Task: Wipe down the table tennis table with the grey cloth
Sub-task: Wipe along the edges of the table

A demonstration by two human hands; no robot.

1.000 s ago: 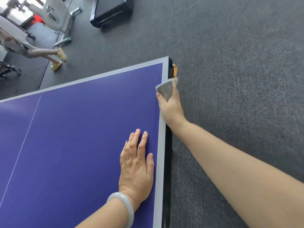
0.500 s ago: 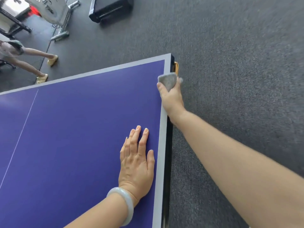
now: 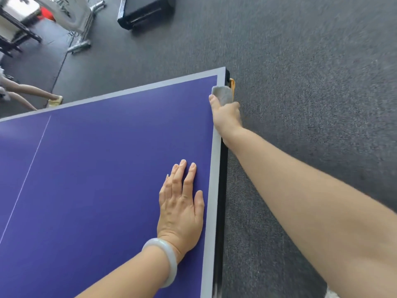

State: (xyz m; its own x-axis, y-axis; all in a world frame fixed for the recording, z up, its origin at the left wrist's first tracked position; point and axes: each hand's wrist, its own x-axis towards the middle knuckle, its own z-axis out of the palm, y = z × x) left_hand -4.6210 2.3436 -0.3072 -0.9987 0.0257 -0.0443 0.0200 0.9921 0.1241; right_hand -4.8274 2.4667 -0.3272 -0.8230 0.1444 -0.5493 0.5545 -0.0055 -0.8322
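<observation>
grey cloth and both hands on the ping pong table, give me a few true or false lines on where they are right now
1. The right hand holds the grey cloth at the side edge of the table tennis table, near its far corner. True.
2. The left hand grips a second cloth. False: it lies flat on the blue top, fingers straight, holding nothing.
3. A pale bracelet sits on the left wrist. True.
4. The grey cloth lies in the middle of the blue top. False: it is at the right edge by the corner.
5. The floor beside the table is bare wood. False: it is dark grey carpet.
</observation>
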